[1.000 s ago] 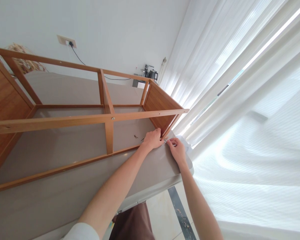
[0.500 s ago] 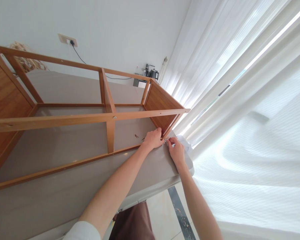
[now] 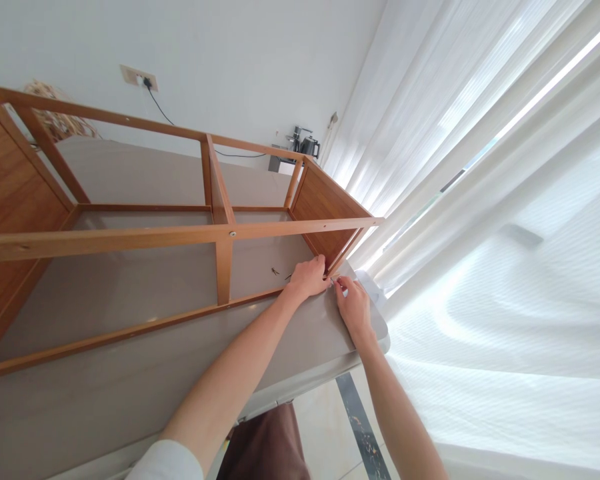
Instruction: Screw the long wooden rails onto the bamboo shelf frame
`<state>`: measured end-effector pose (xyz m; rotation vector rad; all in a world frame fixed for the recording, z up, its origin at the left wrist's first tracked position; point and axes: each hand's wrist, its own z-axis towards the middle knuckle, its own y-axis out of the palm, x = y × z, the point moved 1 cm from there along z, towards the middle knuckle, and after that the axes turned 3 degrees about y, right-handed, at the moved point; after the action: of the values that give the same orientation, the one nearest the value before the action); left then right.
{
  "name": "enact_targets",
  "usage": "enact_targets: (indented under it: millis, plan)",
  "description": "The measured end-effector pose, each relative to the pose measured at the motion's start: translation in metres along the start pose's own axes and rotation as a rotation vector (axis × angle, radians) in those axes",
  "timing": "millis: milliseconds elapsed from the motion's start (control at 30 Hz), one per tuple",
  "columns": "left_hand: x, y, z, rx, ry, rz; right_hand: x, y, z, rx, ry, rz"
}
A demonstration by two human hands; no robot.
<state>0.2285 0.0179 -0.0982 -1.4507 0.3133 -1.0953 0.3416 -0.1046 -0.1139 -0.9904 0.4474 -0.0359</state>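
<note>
A brown wooden frame point(image 3: 180, 233) with a middle divider and solid end panels lies on the grey-covered table point(image 3: 290, 333). At its near right bottom corner, my left hand point(image 3: 309, 276) is closed around the frame, fingers on the inner side. Just right of that corner, my right hand point(image 3: 353, 300) pinches something small and thin with a metallic look, too small to name, held against the frame's end. Small dark screw-like pieces point(image 3: 275, 271) lie on the table inside the frame, left of my left hand.
White curtains point(image 3: 480, 287) hang close along the right. The table's rounded corner is beside my right forearm. At the back stand a black kettle point(image 3: 310, 147) and a wall socket point(image 3: 139, 77) with a plugged cable. Something clear and crumpled point(image 3: 370, 285) lies behind my right hand.
The view has shifted very slightly. Both hands stay at the same corner of the frame, with no clear movement of the frame itself.
</note>
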Motion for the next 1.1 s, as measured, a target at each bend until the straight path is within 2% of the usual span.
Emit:
enact_targets:
  millis: [467,800,1100]
  plan:
    - [-0.001,0.001,0.0,0.003,-0.001,0.012,-0.001,0.001,0.001,-0.038,0.056,0.11]
    - [0.002,-0.002,-0.001,-0.016,-0.029,0.012,0.016,-0.002,0.017,-0.129,0.294,0.346]
    - [0.001,0.0,0.0,0.032,-0.009,0.027,0.014,-0.003,0.009,-0.061,0.321,0.372]
